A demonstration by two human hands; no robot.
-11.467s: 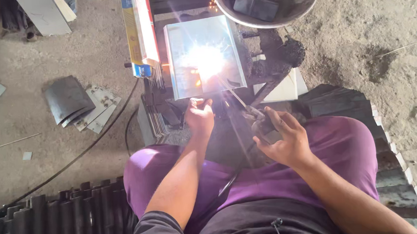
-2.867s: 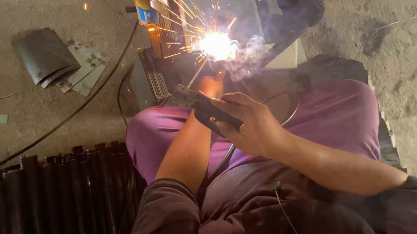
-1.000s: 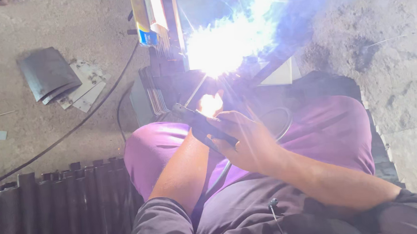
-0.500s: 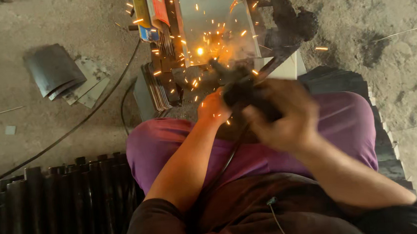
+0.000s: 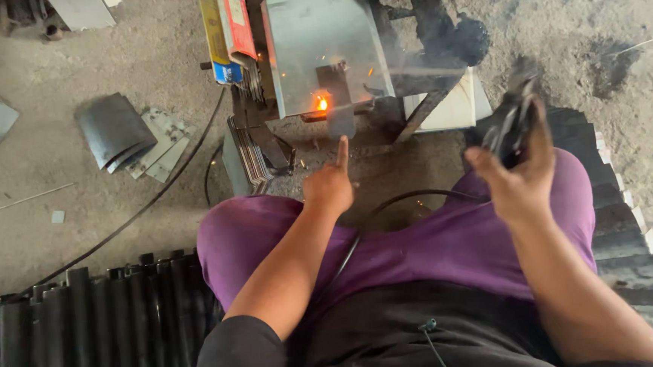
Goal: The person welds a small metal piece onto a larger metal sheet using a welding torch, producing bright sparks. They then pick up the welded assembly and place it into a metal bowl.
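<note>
Looks like 1 tack is done, spot glowing orange [image 5: 322,103] where the small bracket [image 5: 333,85] meets the steel plate [image 5: 318,40], left hand [image 5: 330,187] empty with finger pointing, right hand [image 5: 519,175] clenched around the black electrode holder [image 5: 513,119] lifted clear, remaining seams probably still unwelded.

Concrete floor [image 5: 79,221], scattered metal plates [image 5: 123,135]

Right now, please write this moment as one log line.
left hand: index finger extended toward glowing orange weld spot | right hand: grips black electrode holder, raised aside
</note>
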